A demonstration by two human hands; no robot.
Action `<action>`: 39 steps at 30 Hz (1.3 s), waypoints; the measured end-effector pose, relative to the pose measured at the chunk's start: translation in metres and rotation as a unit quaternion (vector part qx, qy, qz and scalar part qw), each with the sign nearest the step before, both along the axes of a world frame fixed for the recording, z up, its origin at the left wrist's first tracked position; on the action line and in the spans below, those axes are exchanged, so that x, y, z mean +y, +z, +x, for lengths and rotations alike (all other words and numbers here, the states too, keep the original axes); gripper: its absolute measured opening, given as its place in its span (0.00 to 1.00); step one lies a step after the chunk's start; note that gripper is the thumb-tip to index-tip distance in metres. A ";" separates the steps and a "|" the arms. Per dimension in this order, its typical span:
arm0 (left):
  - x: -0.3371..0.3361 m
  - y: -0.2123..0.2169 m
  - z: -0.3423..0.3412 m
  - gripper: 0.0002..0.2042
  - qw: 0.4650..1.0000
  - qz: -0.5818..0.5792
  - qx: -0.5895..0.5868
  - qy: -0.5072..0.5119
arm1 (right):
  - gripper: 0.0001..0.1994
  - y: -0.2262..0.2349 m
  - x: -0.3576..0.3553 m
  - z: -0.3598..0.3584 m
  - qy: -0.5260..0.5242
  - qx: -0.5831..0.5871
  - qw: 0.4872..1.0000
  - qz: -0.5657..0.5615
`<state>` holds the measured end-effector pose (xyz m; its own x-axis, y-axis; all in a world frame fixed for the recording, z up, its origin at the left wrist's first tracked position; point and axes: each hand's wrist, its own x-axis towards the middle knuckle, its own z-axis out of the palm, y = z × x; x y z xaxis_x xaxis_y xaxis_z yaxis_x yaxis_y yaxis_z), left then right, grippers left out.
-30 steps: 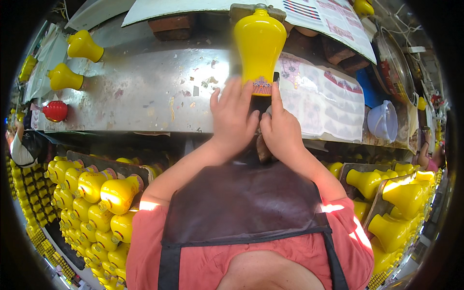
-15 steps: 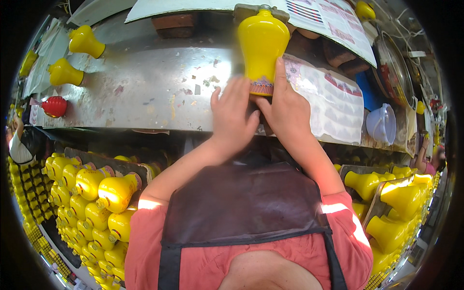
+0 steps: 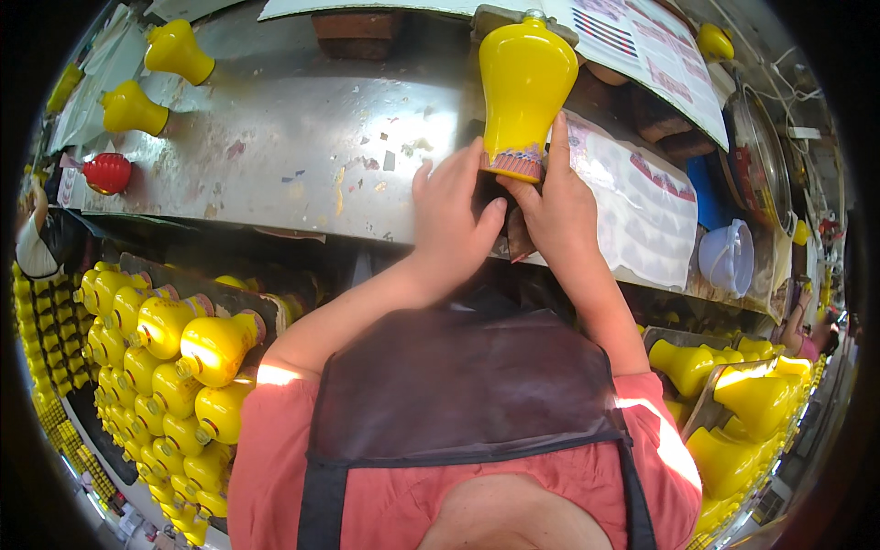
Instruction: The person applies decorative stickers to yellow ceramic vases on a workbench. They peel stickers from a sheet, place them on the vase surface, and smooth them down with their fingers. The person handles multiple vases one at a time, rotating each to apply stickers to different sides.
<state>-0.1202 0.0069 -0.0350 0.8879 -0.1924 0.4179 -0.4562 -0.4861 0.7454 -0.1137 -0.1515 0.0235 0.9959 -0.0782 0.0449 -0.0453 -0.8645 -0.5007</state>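
Racked vases [image 3: 215,350] flank the person's dark apron [image 3: 458,394], left and right. Beyond it, the left hand [image 3: 454,211] is spread, fingertips at the left of a yellow vase's [image 3: 527,82] patterned near end. The right hand [image 3: 559,206] is unclenched, forefinger along the vase's right side, thumb by its base. The vase lies neck-far over the metal bench [image 3: 275,183], right of a red pot [image 3: 107,174], left of a pale bucket [image 3: 727,258]. Farther off are printed sheets [image 3: 632,46].
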 end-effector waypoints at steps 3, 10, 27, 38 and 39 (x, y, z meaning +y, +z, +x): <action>0.000 0.002 0.006 0.36 1.000 -0.024 0.012 -0.010 | 0.49 -0.005 -0.004 0.002 0.010 -0.007 0.999 0.038; -0.004 0.008 0.014 0.35 0.993 -0.093 0.064 -0.027 | 0.48 -0.014 -0.009 0.005 0.031 -0.009 0.992 0.121; -0.005 -0.001 0.004 0.38 0.999 -0.025 0.007 -0.020 | 0.40 -0.009 -0.014 0.006 0.052 0.026 0.955 0.291; -0.006 0.007 0.010 0.38 0.998 -0.046 0.030 -0.035 | 0.41 -0.018 -0.021 0.007 0.075 0.020 0.963 0.259; -0.006 0.007 0.011 0.38 0.998 -0.045 0.030 -0.034 | 0.43 -0.019 -0.022 0.007 0.086 0.011 0.968 0.236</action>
